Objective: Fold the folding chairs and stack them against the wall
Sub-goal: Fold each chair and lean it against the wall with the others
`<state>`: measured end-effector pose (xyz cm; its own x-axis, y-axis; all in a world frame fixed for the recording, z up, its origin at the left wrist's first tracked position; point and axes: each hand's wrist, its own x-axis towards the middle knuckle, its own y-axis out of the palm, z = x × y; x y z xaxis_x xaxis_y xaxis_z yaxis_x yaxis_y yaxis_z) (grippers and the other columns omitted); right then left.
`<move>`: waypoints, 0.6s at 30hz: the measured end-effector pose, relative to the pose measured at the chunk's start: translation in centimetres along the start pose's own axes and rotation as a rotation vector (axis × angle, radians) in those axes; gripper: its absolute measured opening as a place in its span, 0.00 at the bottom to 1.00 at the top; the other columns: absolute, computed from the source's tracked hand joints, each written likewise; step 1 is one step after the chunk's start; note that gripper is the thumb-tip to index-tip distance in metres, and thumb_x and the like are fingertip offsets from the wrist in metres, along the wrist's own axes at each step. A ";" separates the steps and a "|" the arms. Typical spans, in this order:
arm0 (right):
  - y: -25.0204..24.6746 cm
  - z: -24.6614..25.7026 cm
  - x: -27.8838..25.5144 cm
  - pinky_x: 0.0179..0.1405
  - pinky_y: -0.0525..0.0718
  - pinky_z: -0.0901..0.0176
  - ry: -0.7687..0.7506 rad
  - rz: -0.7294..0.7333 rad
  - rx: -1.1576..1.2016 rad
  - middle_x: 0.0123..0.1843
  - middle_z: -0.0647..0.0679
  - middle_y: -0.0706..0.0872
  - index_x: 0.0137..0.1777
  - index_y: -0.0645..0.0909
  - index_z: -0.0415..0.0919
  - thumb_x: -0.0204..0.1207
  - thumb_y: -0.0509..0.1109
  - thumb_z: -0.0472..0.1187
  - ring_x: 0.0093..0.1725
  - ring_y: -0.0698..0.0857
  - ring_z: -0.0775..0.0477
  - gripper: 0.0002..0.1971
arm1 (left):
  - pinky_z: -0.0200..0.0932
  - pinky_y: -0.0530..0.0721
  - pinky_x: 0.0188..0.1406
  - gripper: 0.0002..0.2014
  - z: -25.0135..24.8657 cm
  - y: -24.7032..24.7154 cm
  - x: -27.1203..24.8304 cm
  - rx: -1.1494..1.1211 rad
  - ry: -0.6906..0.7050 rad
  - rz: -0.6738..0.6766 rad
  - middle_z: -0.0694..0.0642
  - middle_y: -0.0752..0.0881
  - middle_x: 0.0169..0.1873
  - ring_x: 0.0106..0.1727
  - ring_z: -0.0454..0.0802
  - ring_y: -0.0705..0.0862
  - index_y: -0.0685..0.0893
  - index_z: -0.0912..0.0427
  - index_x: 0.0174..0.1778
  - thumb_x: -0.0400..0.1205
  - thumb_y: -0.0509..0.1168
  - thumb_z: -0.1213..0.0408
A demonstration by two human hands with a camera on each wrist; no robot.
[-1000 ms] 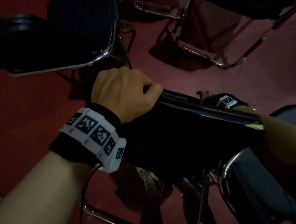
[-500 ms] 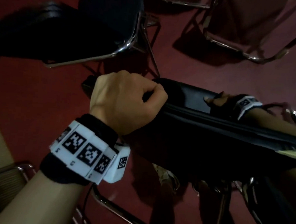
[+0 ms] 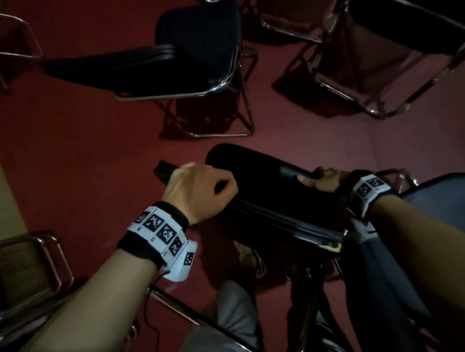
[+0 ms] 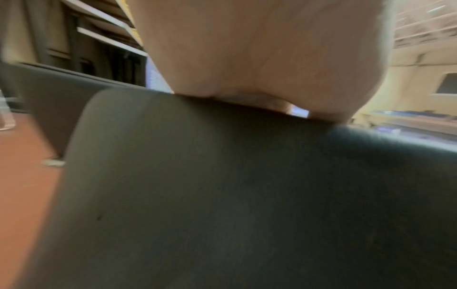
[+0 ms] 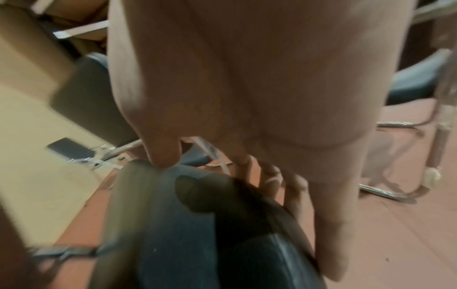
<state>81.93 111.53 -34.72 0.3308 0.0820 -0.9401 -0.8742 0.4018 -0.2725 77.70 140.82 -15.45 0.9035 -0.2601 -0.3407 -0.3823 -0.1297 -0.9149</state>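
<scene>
Gripping the folded chair [image 3: 267, 202] with left hand [image 3: 198, 193] and right hand [image 3: 322, 180], I risk clipping the open chair [image 3: 195, 47] beyond it.

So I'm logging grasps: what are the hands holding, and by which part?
Both grip the folded black chair: left hand on its backrest's top edge, right hand on the seat's far edge.

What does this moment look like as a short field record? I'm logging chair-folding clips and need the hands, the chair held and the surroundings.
left hand: left hand grips the top edge of the folded chair
right hand: right hand grips the same chair farther along its top edge
chair state: black, folded nearly flat, held upright over the red floor
nearby: open chair ahead, unfolded
wall: not in head view
</scene>
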 end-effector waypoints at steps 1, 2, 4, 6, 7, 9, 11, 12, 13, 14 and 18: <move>0.8 0.6 -1.1 0.82 0.63 0.40 -0.009 0.011 0.001 0.88 0.41 0.59 0.88 0.55 0.44 0.67 0.55 0.83 0.84 0.62 0.35 0.57 | 0.43 0.75 0.61 0.15 0.4 -0.2 -1.2 -0.015 -0.002 -0.002 0.40 0.85 0.32 0.39 0.38 0.81 0.88 0.40 0.42 0.81 0.57 0.42; 1.5 1.2 -2.0 0.81 0.65 0.39 -0.034 0.015 0.003 0.87 0.40 0.60 0.87 0.56 0.44 0.66 0.55 0.84 0.84 0.64 0.35 0.57 | 0.44 0.70 0.66 0.13 1.0 -0.4 -2.2 -0.030 -0.006 -0.010 0.38 0.85 0.35 0.44 0.37 0.81 0.88 0.40 0.42 0.80 0.59 0.43; 3.0 2.1 -3.6 0.80 0.68 0.39 -0.053 0.030 -0.016 0.85 0.40 0.64 0.85 0.60 0.43 0.65 0.56 0.84 0.82 0.67 0.35 0.57 | 0.55 0.57 0.80 0.11 1.9 -0.2 -4.1 -0.020 -0.090 -0.022 0.37 0.85 0.56 0.67 0.43 0.77 0.88 0.39 0.46 0.79 0.61 0.43; 3.8 2.4 -5.0 0.78 0.70 0.37 -0.071 0.032 -0.049 0.84 0.39 0.65 0.84 0.61 0.44 0.60 0.56 0.87 0.80 0.69 0.34 0.61 | 0.68 0.42 0.81 0.17 2.3 0.1 -6.1 0.027 -0.339 -0.027 0.48 0.68 0.81 0.84 0.53 0.58 0.84 0.36 0.57 0.77 0.61 0.36; 3.8 2.2 -5.3 0.77 0.71 0.36 -0.054 0.023 -0.052 0.84 0.38 0.65 0.84 0.61 0.44 0.57 0.56 0.88 0.80 0.69 0.33 0.62 | 0.72 0.39 0.80 0.24 2.3 0.1 -6.8 0.008 -0.482 -0.032 0.53 0.57 0.86 0.86 0.58 0.50 0.80 0.34 0.65 0.75 0.61 0.30; 3.7 1.6 -6.1 0.75 0.73 0.35 -0.034 -0.012 -0.060 0.83 0.38 0.65 0.82 0.62 0.44 0.57 0.58 0.87 0.79 0.70 0.32 0.61 | 0.78 0.39 0.79 0.39 1.7 -0.1 -8.2 -0.156 -0.721 -0.011 0.53 0.41 0.88 0.87 0.64 0.40 0.65 0.27 0.77 0.69 0.58 0.20; 3.3 1.5 -7.6 0.73 0.75 0.37 -0.020 -0.037 -0.083 0.81 0.37 0.68 0.80 0.65 0.42 0.63 0.62 0.83 0.76 0.72 0.33 0.55 | 0.83 0.41 0.77 0.46 1.3 0.0 -8.9 -0.394 -0.881 0.078 0.56 0.31 0.86 0.85 0.72 0.33 0.48 0.17 0.78 0.65 0.59 0.17; 3.2 1.6 -8.5 0.73 0.75 0.38 -0.031 -0.049 -0.113 0.81 0.38 0.69 0.80 0.65 0.41 0.65 0.63 0.81 0.76 0.73 0.33 0.53 | 0.84 0.43 0.77 0.47 1.0 0.0 -9.4 -0.491 -0.935 0.111 0.58 0.29 0.86 0.84 0.75 0.31 0.42 0.15 0.77 0.65 0.60 0.17; 3.3 2.1 -9.6 0.74 0.74 0.40 -0.042 -0.041 -0.155 0.81 0.38 0.69 0.81 0.65 0.41 0.68 0.62 0.80 0.76 0.73 0.34 0.52 | 0.84 0.45 0.77 0.48 0.8 0.2 -9.9 -0.552 -0.973 0.130 0.60 0.29 0.86 0.84 0.77 0.30 0.39 0.15 0.76 0.65 0.61 0.19; 3.6 2.4 -10.5 0.75 0.73 0.42 -0.058 -0.020 -0.205 0.82 0.39 0.70 0.82 0.65 0.40 0.70 0.61 0.79 0.77 0.73 0.36 0.51 | 0.82 0.47 0.79 0.48 0.6 0.5 -10.5 -0.594 -1.007 0.135 0.62 0.30 0.86 0.83 0.78 0.30 0.38 0.16 0.76 0.67 0.63 0.22; 5.5 3.9 -13.1 0.70 0.76 0.49 -0.088 0.082 -0.402 0.79 0.41 0.75 0.82 0.67 0.41 0.76 0.60 0.74 0.74 0.77 0.38 0.44 | 0.75 0.55 0.82 0.48 1.5 2.6 -13.8 -0.681 -1.140 0.094 0.62 0.32 0.86 0.84 0.80 0.38 0.42 0.21 0.78 0.72 0.71 0.38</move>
<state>74.12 116.24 -23.10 0.2678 0.1833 -0.9459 -0.9624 0.0044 -0.2717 64.55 145.51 -13.46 0.3967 0.6041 -0.6912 -0.1697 -0.6917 -0.7019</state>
